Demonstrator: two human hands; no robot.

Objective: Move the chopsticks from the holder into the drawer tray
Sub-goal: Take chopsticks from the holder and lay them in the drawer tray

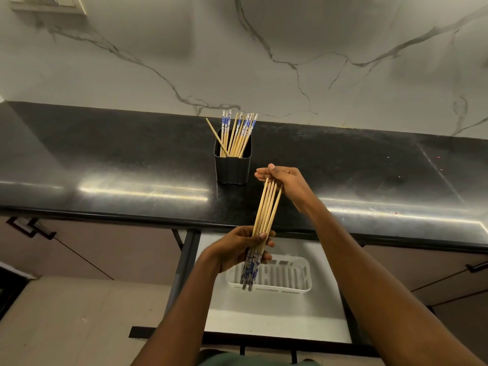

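Note:
A black square holder (233, 167) stands on the dark counter and holds several wooden chopsticks (237, 136) with blue-and-white tops. My left hand (243, 247) is shut around a bundle of chopsticks (265, 210), gripping it near the patterned ends, which point down toward me. My right hand (285, 183) touches the bundle's thin tips with its fingers. Below the bundle, a white slotted tray (285, 278) lies in the open drawer (277, 320).
The glossy black counter (132, 165) runs left to right, backed by a marble wall (264, 48). Its front edge sits just above the drawer. Closed cabinet doors with dark handles (31, 228) flank the drawer. Tiled floor lies at lower left.

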